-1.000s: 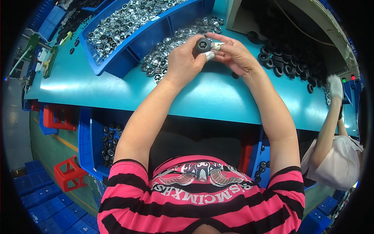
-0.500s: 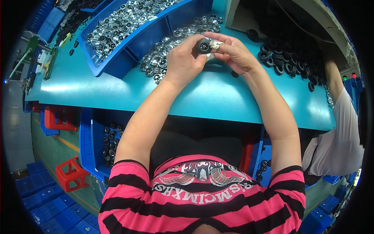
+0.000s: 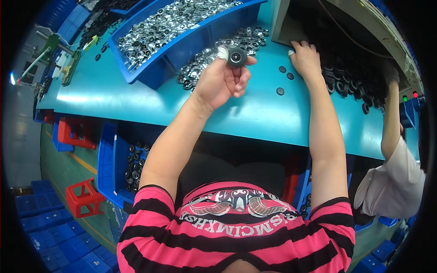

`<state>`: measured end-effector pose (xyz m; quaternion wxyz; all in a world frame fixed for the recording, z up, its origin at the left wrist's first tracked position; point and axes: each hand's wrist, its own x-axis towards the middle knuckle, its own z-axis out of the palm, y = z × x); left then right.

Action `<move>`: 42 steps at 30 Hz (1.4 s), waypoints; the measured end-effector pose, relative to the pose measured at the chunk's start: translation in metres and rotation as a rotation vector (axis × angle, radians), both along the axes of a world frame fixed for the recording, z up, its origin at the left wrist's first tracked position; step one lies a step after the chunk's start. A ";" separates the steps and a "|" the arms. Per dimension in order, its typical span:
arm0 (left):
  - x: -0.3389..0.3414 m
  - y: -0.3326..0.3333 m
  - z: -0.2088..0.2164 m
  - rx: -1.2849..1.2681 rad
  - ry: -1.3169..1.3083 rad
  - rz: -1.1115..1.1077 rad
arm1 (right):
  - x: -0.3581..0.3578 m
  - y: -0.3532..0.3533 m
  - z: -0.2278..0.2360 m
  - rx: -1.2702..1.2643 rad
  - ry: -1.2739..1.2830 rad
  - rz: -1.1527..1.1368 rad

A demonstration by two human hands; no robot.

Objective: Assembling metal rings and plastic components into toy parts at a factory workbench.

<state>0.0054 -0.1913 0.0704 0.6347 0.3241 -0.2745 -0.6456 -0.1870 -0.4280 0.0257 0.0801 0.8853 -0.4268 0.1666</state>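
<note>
My left hand (image 3: 218,84) pinches a small toy wheel (image 3: 236,57), a black tyre around a dark hub with a silvery ring, between thumb and forefinger. White tape wraps the thumb. To the right, my right hand (image 3: 306,60) reaches to the edge of a box opening with its fingers stretched out. What lies under its fingertips is hidden. Beside it is a heap of black rubber tyres (image 3: 347,85). Between my hands, a few loose black tyres (image 3: 290,76) lie on the teal table. Behind the left hand spreads a pile of clear and silvery wheel hubs (image 3: 248,42).
A blue divided bin (image 3: 152,68) full of shiny hubs stands at the back left. A beige box (image 3: 278,22) bounds the tyres. Another person's arm (image 3: 390,118) reaches in at right. Blue bins (image 3: 105,168) with finished-looking wheels sit below the table (image 3: 268,120); a red stool (image 3: 84,198) stands left.
My hands, together at the wheel before, are now apart. The left keeps the wheel; the right has let go and moved right to the box opening. Loose tyres on the table have come into view.
</note>
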 end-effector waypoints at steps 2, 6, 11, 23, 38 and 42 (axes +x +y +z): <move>0.002 0.012 0.000 0.009 -0.008 -0.003 | -0.004 -0.013 -0.004 -0.016 -0.032 0.048; 0.003 0.043 0.002 0.070 -0.074 0.069 | -0.009 -0.017 -0.009 -0.021 -0.122 0.105; -0.003 0.076 0.006 0.156 -0.068 0.231 | -0.008 -0.001 0.003 0.030 -0.165 0.129; -0.011 0.160 -0.008 0.170 -0.215 0.452 | -0.004 0.010 0.004 0.003 -0.361 0.370; -0.006 0.217 0.016 0.306 -1.222 0.614 | 0.023 0.081 0.038 0.759 -0.893 0.909; -0.017 0.094 0.017 0.025 -0.843 0.361 | 0.030 0.123 0.058 0.827 -0.897 1.003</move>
